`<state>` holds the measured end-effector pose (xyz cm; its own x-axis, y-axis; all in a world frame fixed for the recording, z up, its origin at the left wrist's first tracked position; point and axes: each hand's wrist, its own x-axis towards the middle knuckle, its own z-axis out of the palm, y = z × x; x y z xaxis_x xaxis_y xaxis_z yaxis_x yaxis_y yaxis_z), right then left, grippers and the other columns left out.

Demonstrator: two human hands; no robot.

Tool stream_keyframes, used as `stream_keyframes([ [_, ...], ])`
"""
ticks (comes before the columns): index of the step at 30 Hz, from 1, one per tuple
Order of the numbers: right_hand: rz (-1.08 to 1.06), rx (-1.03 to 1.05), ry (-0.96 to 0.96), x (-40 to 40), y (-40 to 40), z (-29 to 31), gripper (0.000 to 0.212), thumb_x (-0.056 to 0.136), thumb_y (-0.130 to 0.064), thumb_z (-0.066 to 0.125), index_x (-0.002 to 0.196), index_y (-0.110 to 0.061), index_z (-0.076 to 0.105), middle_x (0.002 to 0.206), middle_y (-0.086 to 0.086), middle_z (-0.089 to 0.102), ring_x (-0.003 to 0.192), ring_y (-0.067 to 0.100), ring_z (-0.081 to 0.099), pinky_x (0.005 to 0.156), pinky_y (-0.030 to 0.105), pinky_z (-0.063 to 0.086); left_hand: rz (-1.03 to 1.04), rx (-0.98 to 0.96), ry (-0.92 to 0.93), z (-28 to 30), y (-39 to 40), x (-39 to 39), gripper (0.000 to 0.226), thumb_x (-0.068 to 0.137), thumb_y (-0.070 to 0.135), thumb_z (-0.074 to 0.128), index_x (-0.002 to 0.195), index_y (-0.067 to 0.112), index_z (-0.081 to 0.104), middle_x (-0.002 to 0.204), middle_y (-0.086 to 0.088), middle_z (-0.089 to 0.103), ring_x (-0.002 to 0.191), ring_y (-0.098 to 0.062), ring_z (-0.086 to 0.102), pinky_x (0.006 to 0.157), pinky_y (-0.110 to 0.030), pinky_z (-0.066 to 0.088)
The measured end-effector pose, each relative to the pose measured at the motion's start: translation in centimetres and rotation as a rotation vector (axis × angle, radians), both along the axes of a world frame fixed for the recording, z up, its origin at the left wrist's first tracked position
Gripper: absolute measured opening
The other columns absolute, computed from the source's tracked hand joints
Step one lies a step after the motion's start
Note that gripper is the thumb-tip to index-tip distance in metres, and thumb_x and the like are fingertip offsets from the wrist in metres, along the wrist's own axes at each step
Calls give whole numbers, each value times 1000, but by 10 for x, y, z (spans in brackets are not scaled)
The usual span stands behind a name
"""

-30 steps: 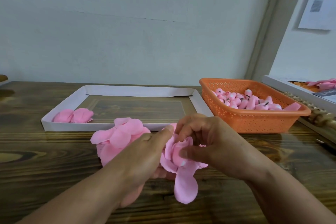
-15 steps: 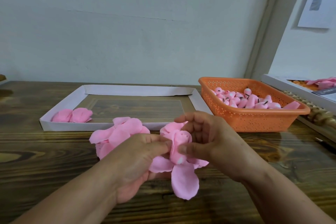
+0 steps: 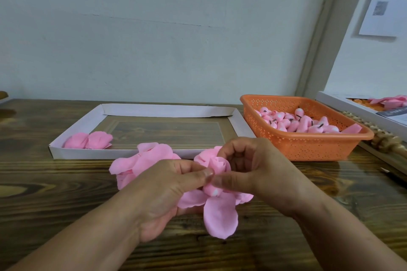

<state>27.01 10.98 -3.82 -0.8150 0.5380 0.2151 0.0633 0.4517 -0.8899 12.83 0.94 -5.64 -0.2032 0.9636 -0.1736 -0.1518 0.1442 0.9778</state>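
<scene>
Held just above the desk (image 3: 44, 193), near its middle: a pink cloth flower (image 3: 220, 166). Clamped on from the left by the left hand (image 3: 167, 185), thumb and forefinger pressed together on the flower's side. Pinched from the right by the right hand (image 3: 259, 171), fingers (image 3: 229, 182) curled round the rolled centre. Hanging below, toward the near edge, one loose petal (image 3: 220, 215). Just behind the left hand, a pile of pink petals (image 3: 143, 158) lying on the desk. Farther back, a shallow white cardboard tray (image 3: 154, 110) with two petals (image 3: 90, 139) in its near-left corner. To the right, an orange basket (image 3: 308, 148) holding pink buds (image 3: 297, 124).
</scene>
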Motion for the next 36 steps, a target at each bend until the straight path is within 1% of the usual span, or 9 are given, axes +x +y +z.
stream_keyframes([
  [4,-29,33,14,-2,-1,-1,17,72,-17,80,75,-11,64,66,17,66,55,21,60,54,43,49,0,-14,61,-2,0,0,8,71,14,73,72,6,71,81,-14,71,75,-12,67,63,-20,49],
  [7,-47,4,27,-3,-1,-4,9,82,-11,71,75,-10,65,61,9,68,52,18,61,56,43,51,-11,-15,67,-3,0,-1,16,74,23,71,70,8,72,86,-13,73,82,-17,68,64,-20,49],
  [14,-107,-84,91,-5,-1,-10,7,80,0,70,76,0,64,62,19,67,50,17,61,53,36,49,32,2,9,-2,-1,-2,25,86,15,61,64,9,71,58,0,64,51,-6,58,50,-15,45],
  [17,-197,-62,152,-7,0,-14,5,81,2,67,77,0,64,60,14,68,50,15,63,54,32,54,191,26,-161,-3,2,-3,9,70,14,72,61,14,72,72,-7,71,63,-14,68,59,-29,51],
  [19,-256,-38,198,-8,2,-16,8,81,3,66,75,-2,65,57,10,67,49,14,62,52,28,53,229,65,-346,-1,3,-2,27,55,19,71,79,7,71,83,-14,73,68,-21,71,55,-31,55],
  [27,-394,31,321,-15,9,-17,10,82,4,64,75,-2,64,53,6,66,48,11,62,50,22,50,211,261,-609,-9,7,6,41,64,8,59,103,-6,59,102,-26,70,92,-30,71,74,-35,60],
  [30,-422,105,317,-18,6,-14,16,82,4,64,72,-8,64,54,8,65,49,20,63,50,33,53,275,291,-534,-14,10,16,21,79,-7,52,97,-9,63,97,-25,71,87,-28,72,68,-30,60],
  [33,-401,197,228,-20,2,-13,17,82,0,64,70,-13,64,60,16,64,61,37,62,57,48,52,319,260,-354,-17,12,21,22,94,1,47,99,-4,67,93,-18,74,84,-25,73,61,-26,59],
  [36,-300,299,95,-19,0,-10,14,81,-1,64,71,-10,64,58,6,60,57,22,59,55,38,51,334,207,-223,-16,10,19,26,96,7,44,95,-3,68,84,-20,73,73,-29,73,55,-27,57],
])
